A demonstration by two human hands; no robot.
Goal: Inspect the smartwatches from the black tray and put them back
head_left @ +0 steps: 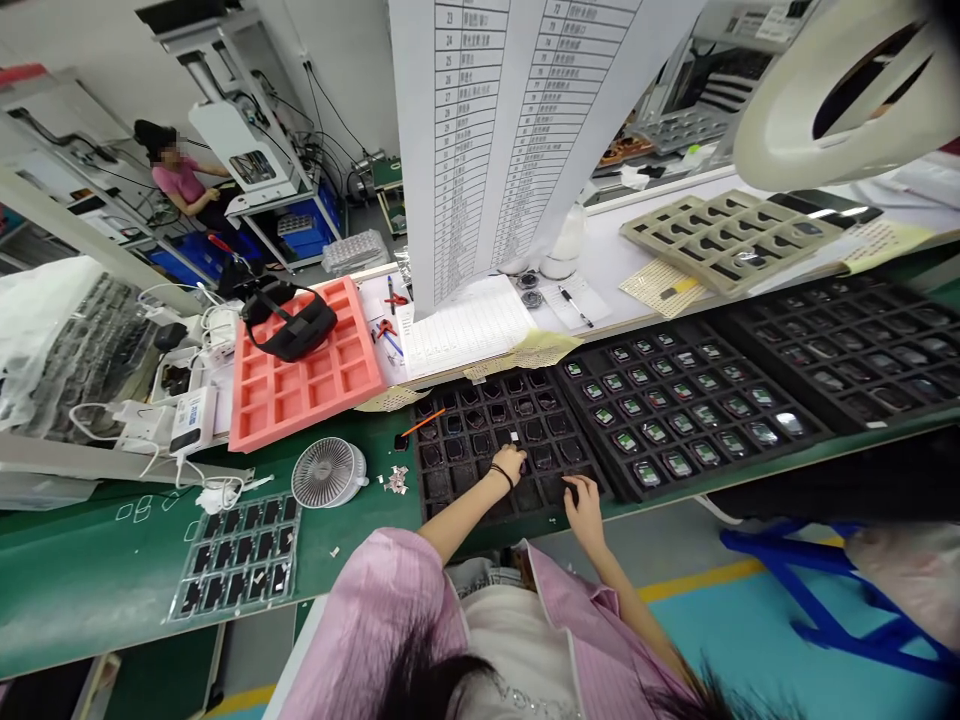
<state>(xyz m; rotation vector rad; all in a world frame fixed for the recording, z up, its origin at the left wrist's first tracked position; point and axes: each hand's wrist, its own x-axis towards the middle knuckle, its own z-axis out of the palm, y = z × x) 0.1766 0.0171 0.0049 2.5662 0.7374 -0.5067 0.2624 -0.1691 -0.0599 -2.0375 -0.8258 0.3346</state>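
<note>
Over the black compartment tray (pixel 553 490), the left hand (pixel 510 464) rests with fingers bent inward; whether it grips a piece cannot be determined. A small white piece (pixel 514 437) lies just beyond its fingertips. The right hand (pixel 583 495) touches the tray's near right part, fingers curled and narrowly spaced; its hold also cannot be determined. Dark pieces occupy compartments beyond both hands.

Left of the grip, the green bench surface (pixel 90 590) carries scattered scraps (pixel 396 479), a round fan (pixel 328 472) and, farther off, a clear tray (pixel 295 545) of black parts. An orange stick (pixel 425 421) lies across the tray's far left corner. Right of the grip stands a second black tray (pixel 810 432) with green-and-white pieces.

Beyond the hands, a raised white shelf (pixel 607 250) bears a paper form (pixel 469 325), a pen (pixel 576 307) and, to the left, a pink tray (pixel 311 395) under black headgear (pixel 291 325). A printed sheet (pixel 517 130) stands upright behind the form. Far left, a co-worker (pixel 180 182) sits beside a white machine (pixel 247 150), before a pale wall (pixel 352 60).
</note>
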